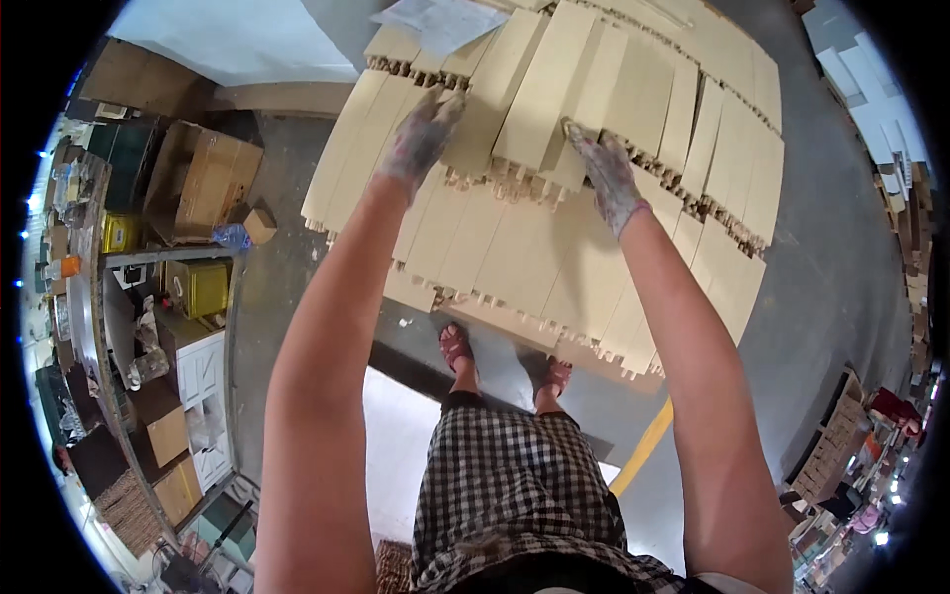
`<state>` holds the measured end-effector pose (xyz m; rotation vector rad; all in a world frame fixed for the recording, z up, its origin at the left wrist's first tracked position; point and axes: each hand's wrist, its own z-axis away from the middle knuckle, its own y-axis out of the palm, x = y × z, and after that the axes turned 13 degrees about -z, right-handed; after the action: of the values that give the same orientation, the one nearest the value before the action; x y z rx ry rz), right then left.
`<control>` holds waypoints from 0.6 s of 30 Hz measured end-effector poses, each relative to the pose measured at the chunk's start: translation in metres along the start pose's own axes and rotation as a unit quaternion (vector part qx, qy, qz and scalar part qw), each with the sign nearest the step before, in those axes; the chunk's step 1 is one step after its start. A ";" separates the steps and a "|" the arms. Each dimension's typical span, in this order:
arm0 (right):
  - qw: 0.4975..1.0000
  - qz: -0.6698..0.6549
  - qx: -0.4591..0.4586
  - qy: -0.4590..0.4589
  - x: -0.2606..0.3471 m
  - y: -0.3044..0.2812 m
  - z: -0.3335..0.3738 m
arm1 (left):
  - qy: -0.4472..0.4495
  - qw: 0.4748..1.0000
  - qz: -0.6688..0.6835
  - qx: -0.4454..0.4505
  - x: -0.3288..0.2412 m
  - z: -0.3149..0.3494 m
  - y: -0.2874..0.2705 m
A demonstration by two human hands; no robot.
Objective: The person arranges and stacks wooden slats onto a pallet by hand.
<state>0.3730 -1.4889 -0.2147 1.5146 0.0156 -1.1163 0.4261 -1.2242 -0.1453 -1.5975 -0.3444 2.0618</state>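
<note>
Cream-coloured flat boards (515,252) with toothed, tongue-like ends lie side by side in layered rows on a big stack in front of me. My left hand (421,137), in a stained light glove, rests at the left side of a raised group of these boards (529,109), its fingers stretched forward. On the other side, my gloved right hand (606,170) has its fingers extended against the group's right edge. The group lies between both hands, its near ends overlapping the row below. The hands' undersides are hidden, so I cannot tell how firmly either presses.
A paper sheet (442,22) lies on the stack's far left. Left of me stand shelving (168,255), cardboard boxes (213,183) and a yellow container (201,287). A yellow line (645,445) crosses the grey floor (826,287). Stacked cardboard (829,445) stands at right.
</note>
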 end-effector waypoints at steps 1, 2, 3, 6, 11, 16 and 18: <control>0.886 -0.397 0.194 0.138 0.004 -0.006 -0.001 | -0.017 0.996 -0.090 0.021 -0.008 -0.003 0.004; 0.608 -0.673 0.271 0.323 0.007 -0.009 -0.003 | 0.002 0.990 -0.139 0.024 -0.014 -0.001 0.010; 0.160 -0.865 0.330 0.342 0.008 -0.009 -0.002 | -0.003 0.979 -0.202 0.035 -0.022 -0.001 0.015; -0.577 -0.643 0.352 0.359 -0.005 -0.002 0.003 | 0.014 0.956 -0.291 0.012 -0.035 0.009 0.024; -0.625 -0.653 0.224 0.365 -0.036 0.026 -0.003 | -0.018 0.976 -0.212 0.043 -0.040 0.001 0.016; -0.669 -0.551 0.314 0.387 -0.070 0.047 0.005 | -0.002 0.971 -0.231 0.069 -0.035 -0.003 0.019; -0.678 -0.549 0.295 0.389 -0.078 0.054 0.005 | -0.003 0.963 -0.263 0.058 -0.030 -0.003 0.022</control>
<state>0.3586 -1.4663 -0.1241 0.1778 -0.9258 -0.5315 0.4293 -1.2589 -0.1324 -1.2591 -0.5705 1.6441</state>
